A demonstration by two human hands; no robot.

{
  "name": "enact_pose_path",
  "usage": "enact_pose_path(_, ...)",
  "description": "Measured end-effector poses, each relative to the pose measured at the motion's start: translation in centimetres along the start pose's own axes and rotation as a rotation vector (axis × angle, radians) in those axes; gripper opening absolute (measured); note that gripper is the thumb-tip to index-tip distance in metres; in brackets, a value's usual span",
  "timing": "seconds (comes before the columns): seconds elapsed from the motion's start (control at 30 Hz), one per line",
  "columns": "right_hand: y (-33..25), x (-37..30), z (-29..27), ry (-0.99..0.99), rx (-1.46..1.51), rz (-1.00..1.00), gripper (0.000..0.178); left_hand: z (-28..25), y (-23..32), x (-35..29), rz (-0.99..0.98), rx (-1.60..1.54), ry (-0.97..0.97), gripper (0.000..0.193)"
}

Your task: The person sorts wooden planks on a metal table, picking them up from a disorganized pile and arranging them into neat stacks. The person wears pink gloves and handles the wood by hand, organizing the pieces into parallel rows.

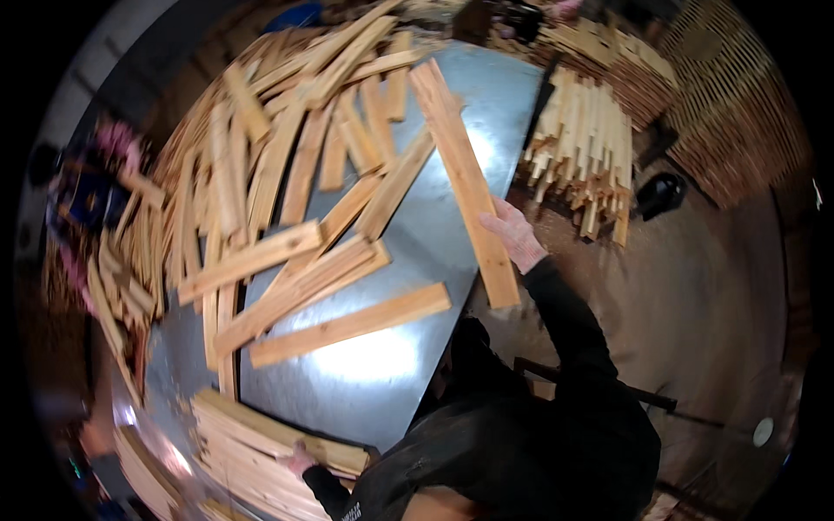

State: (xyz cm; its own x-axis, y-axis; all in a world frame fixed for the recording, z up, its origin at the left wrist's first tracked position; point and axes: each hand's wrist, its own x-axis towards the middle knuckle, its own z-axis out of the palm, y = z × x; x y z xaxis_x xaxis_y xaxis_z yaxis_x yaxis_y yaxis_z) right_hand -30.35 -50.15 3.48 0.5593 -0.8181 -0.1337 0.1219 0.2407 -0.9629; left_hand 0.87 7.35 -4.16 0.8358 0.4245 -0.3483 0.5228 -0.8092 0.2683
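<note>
In my right hand [514, 234], which looks gloved, is a long wooden board [465, 169]. My fingers close on its right edge, nearer its lower end. The board slants over the right edge of the metal table, its far end pointing up and left. My left hand [298, 458] rests at the right part of a stack of boards [252, 456] at the lower left, fingers partly showing and stretched out. A single loose board [347, 326] lies on the table between my hands.
A large heap of loose boards [287, 165] covers the left and far side of the metal table [404, 252]. Beyond its right edge stands a pile of pale sticks [582, 143], with stacked slatted wood [730, 113] behind. Another person [95, 187] is at the far left.
</note>
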Motion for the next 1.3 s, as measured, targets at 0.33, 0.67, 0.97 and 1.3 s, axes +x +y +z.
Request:
enact_pose_path(0.33, -2.0, 6.0, -42.2, 1.109, -1.149, 0.200, 0.054, 10.3, 16.5, -9.5, 0.364, 0.015, -0.197, 0.052)
enact_pose_path(0.67, -4.4, 11.6, -64.5, 1.257, -1.141, 0.466, 0.038, 23.0, 37.9, -21.8, 0.654, 0.227, -0.334, 0.046)
enact_pose_path(0.97, 2.5, 17.4, -69.4, 0.639, -1.622, 0.580, 0.042, 25.3, 41.5, -24.6, 0.686, 0.345, -0.328, 0.042)
enact_pose_path(1.3, -4.7, 20.5, -59.0, 1.171, -1.454, -0.092, 0.046, 17.4, 32.0, -19.9, 0.786, 0.792, -0.268, 0.039)
